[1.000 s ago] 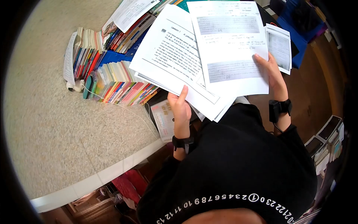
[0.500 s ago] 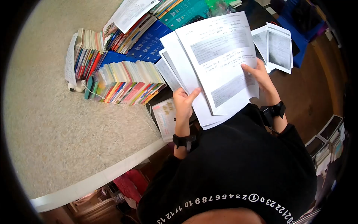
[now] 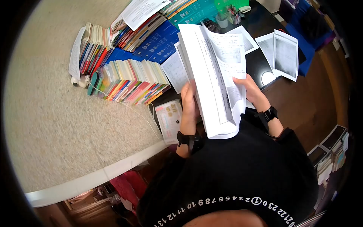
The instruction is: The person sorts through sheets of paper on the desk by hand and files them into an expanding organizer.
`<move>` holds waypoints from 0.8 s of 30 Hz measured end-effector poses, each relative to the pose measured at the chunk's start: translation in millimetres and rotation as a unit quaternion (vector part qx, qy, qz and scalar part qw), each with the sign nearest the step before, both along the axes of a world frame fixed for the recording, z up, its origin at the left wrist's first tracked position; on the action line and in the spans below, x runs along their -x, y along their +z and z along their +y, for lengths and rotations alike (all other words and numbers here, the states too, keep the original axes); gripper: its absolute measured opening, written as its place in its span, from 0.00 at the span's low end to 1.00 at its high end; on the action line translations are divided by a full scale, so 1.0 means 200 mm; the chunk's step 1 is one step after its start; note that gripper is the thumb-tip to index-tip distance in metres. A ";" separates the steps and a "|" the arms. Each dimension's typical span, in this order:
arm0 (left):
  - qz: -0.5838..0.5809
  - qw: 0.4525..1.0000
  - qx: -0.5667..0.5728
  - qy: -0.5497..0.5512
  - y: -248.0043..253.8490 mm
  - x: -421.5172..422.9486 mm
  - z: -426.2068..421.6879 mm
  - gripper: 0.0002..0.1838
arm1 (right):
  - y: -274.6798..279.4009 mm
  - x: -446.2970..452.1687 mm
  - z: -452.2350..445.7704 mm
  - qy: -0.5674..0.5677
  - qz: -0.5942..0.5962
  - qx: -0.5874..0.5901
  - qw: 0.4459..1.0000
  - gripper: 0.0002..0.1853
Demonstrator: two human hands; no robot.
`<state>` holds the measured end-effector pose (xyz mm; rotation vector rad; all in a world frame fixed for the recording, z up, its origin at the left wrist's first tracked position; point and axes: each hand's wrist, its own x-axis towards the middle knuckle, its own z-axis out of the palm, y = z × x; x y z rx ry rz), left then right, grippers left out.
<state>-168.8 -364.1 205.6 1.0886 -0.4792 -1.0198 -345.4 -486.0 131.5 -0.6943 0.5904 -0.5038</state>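
Note:
A stack of printed paper sheets (image 3: 211, 83) is held up in front of my chest, its top sheet curled over at the right. My left hand (image 3: 188, 99) grips the stack's left edge, its fingertips hidden by the paper. At the right edge, my right hand (image 3: 249, 90) is closed on the sheets with its thumb in front. Handwriting and print show on the curled part. A loose written sheet (image 3: 176, 72) lies on the dark desk left of the stack, and another loose sheet (image 3: 245, 39) lies beyond it.
Rows of books (image 3: 136, 81) stand at the left, beside a blue panel (image 3: 153, 41). Two printed sheets (image 3: 285, 55) lie on the dark desk (image 3: 261, 64) at the right. A plastic folder (image 3: 169, 123) is near my left wrist. Pen holders (image 3: 233, 16) stand at the back.
The top sheet, flat before, is now bent over at the right side of the stack. My right hand has moved left and down, and the loose sheet beyond the stack has come into view.

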 end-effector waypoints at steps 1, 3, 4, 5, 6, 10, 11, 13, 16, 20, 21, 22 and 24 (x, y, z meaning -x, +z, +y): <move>0.004 1.000 0.007 0.008 -0.01 0.01 0.00 0.17 | 0.00 0.00 0.00 0.003 -0.004 -0.006 1.000 0.28; -0.010 0.999 0.006 -0.043 -0.01 0.01 0.01 0.13 | -0.03 -0.01 0.01 0.009 -0.045 -0.025 0.999 0.28; -0.030 0.997 -0.010 -0.073 -0.02 0.00 0.02 0.13 | -0.01 0.00 0.01 0.023 -0.073 -0.063 0.995 0.27; -0.051 0.993 -0.026 -0.104 -0.03 0.00 0.03 0.12 | 0.02 0.02 0.02 0.037 -0.101 -0.102 0.989 0.27; -0.092 0.987 -0.074 -0.111 -0.07 -0.01 0.03 0.15 | 0.17 0.07 0.09 0.003 -0.093 -0.077 0.993 0.25; -0.186 0.970 -0.099 -0.122 -0.06 0.00 0.04 0.13 | 0.23 0.16 0.17 -0.032 -0.112 -0.075 0.990 0.24; -0.206 0.968 -0.096 -0.104 -0.07 -0.02 0.05 0.12 | 0.21 0.18 0.16 -0.044 -0.123 -0.088 0.988 0.24; -0.248 0.962 -0.091 -0.067 -0.08 -0.06 0.06 0.11 | 0.15 0.20 0.15 -0.071 -0.137 -0.109 0.982 0.24; -0.217 0.974 -0.054 -0.029 -0.06 -0.13 0.11 0.10 | 0.09 0.22 0.10 -0.115 -0.151 -0.136 0.972 0.24; -0.184 0.982 -0.018 0.036 -0.03 -0.15 0.15 0.12 | 0.04 0.26 0.01 -0.166 -0.182 -0.158 0.956 0.24; -0.173 0.983 -0.004 0.061 -0.03 -0.14 0.14 0.12 | 0.02 0.27 -0.02 -0.177 -0.192 -0.164 0.951 0.24; -0.168 0.983 0.011 0.076 -0.04 -0.14 0.14 0.14 | 0.02 0.29 -0.05 -0.184 -0.203 -0.165 0.947 0.25; -0.151 0.983 0.021 0.104 -0.03 -0.14 0.14 0.16 | -0.01 0.32 -0.11 -0.184 -0.235 -0.160 0.941 0.25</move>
